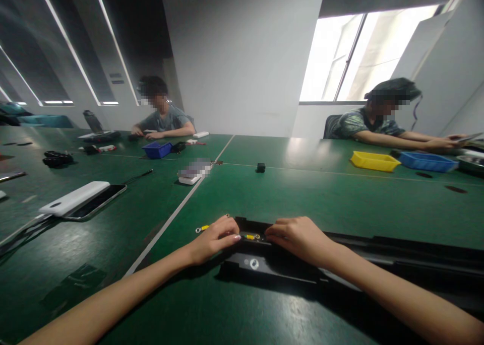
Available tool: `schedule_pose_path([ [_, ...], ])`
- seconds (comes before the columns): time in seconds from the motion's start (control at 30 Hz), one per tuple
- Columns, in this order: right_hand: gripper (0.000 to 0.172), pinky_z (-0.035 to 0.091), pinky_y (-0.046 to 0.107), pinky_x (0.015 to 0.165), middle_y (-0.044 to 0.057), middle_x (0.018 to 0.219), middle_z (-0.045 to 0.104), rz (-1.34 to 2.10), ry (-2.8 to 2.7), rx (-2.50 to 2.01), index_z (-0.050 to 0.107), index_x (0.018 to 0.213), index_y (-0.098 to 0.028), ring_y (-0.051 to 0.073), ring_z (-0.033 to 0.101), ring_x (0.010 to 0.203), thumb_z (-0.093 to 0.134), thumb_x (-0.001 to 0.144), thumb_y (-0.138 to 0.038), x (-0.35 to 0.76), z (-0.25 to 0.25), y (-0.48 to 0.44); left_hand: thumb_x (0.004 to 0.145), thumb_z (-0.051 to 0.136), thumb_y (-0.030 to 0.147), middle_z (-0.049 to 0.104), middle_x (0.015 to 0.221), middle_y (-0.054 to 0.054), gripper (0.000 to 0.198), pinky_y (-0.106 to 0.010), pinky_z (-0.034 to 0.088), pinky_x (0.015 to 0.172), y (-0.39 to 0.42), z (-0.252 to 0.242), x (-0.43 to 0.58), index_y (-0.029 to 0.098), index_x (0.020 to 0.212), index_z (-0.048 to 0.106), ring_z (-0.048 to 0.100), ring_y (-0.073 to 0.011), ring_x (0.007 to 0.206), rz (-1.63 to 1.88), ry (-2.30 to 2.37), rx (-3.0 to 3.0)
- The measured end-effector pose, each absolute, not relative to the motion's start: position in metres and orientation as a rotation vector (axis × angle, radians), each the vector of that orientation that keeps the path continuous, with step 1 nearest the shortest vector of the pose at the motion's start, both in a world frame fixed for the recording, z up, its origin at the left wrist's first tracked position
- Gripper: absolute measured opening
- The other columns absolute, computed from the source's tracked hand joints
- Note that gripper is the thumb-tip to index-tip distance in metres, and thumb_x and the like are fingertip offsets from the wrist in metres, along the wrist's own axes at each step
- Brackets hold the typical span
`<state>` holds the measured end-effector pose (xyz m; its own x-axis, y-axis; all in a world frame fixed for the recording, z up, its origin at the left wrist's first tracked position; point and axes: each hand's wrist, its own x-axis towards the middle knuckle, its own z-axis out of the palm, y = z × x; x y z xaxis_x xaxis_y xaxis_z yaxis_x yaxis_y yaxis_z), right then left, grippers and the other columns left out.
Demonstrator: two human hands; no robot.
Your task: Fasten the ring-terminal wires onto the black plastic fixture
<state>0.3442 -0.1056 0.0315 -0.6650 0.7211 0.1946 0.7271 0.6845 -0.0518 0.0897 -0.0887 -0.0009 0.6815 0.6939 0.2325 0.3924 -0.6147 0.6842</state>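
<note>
My left hand (pixel 216 238) is closed in a pinch around a short wire with yellow-sleeved ring terminals. One ring terminal (pixel 251 237) points right from my fingertips, over the inside of a long black metal housing (pixel 272 270). Another yellow ring end (pixel 201 229) sticks out to the left behind the hand. Just right of the first terminal, my right hand (pixel 300 238) has its fingers pressed together inside the housing; whatever is between them is hidden. A round silver fastener (pixel 254 264) sits on the housing's near side. The housing stretches away to the right beneath my right forearm.
A white power bank (pixel 75 198) and a phone (pixel 99 203) lie on the green table at left. Farther back are a small black block (pixel 260 167), a yellow bin (pixel 374 161) and blue bins (pixel 427 161) (pixel 157 150). Two people sit across the table.
</note>
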Motion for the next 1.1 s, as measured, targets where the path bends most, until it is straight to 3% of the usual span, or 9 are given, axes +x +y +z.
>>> schedule_pose_path([
  [1.1,0.020,0.034,0.022,0.052,0.000,0.078,0.067,-0.051,-2.707,-1.195,0.069,0.093,-0.024,0.013,0.060,0.061,0.050,0.089,-0.030,0.3447,0.0328,-0.1063,0.092,0.042,0.035,0.049,0.079,0.000,0.025,-0.027,0.034,0.073,-0.0860,-0.0038,0.0898,0.017,0.075,0.049,0.042,-0.0168,0.080,0.660,0.811,2.298],
])
